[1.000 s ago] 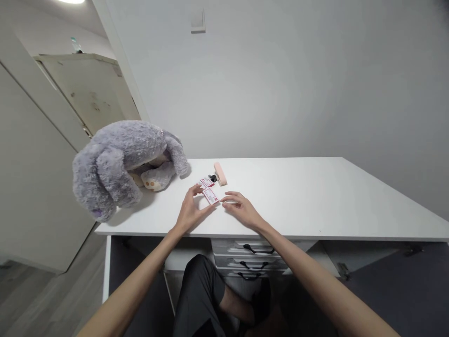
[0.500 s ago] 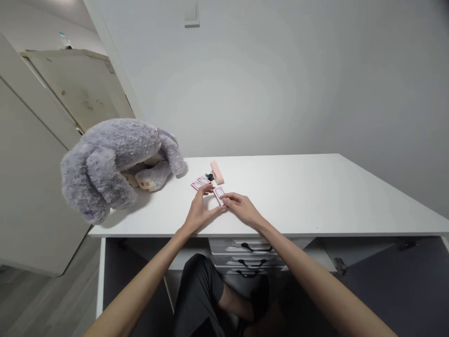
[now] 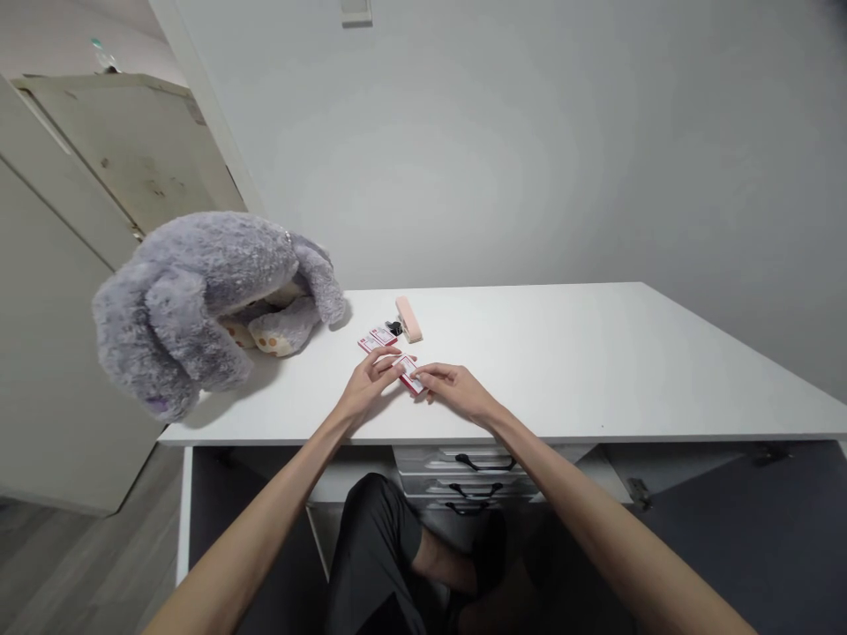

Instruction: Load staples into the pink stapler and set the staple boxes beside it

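Fingertips of my left hand [image 3: 363, 392] and right hand [image 3: 456, 391] pinch one small red-and-white card [image 3: 410, 374] on the white desk [image 3: 595, 370].

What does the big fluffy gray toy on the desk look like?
The gray plush toy is big and shaggy, with long soft fur that looks like fleece. It lies slumped over on the left end of the white desk, part of it hanging past the edge. Thick floppy limbs or ears droop down, and one tip shows a bit of purple. Cream patches with orange dots peek out underneath. Nothing holds it; both hands are apart from it, to its right.
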Tool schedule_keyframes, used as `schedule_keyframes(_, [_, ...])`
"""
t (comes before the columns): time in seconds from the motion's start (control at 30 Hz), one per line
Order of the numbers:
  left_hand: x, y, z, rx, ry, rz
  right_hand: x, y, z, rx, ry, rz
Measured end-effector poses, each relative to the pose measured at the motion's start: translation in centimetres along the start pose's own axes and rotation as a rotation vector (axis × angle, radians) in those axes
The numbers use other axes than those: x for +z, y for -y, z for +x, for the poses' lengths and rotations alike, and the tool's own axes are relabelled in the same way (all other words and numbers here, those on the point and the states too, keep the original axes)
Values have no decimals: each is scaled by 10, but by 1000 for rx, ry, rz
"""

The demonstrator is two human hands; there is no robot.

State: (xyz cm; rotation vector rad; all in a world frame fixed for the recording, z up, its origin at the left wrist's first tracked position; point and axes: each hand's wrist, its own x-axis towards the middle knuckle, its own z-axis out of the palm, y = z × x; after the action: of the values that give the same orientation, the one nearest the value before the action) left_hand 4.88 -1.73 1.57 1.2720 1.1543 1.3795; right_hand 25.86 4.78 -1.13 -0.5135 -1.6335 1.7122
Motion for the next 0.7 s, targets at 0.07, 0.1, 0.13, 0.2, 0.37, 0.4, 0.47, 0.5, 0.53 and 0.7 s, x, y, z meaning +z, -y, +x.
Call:
schedule_keyframes(0.07, [-1, 3, 1, -7, -6, -27, 0, 1, -1, -1, -4, 7])
schedule_keyframes(0.1, [-1, 5, 2, -11, -13, -35, 0, 2, -1, 0, -7, 11])
schedule_keyframes(0.13, [-1, 6, 2, -14, -22, -41, -1, 2, -1, 1, -11, 14])
schedule_keyframes(0.2, [-1, 8, 3, -15, -54, -41, -1, 3, -1, 2, -22, 19])
schedule_keyframes(0.37, [-2, 10, 3, 7, -178, -16, -1, 2, 0, -16, -78, 20])
schedule_keyframes(0.4, [-2, 10, 3, 13, -195, -14, -1, 2, 0, -28, -90, 23])
schedule_keyframes(0.47, [-2, 12, 3, 24, -221, -16, -1, 2, 0, -49, -117, 34])
schedule_keyframes(0.5, [-2, 13, 4, 29, -231, -18, -1, 2, 0, -54, -134, 37])
schedule_keyframes(0.53, [-3, 14, 4, 31, -239, -18, -1, 2, 0, -55, -155, 38])
schedule_keyframes(0.7, [-1, 14, 5, 48, -283, 36, -2, 2, 0, -37, -210, 12])
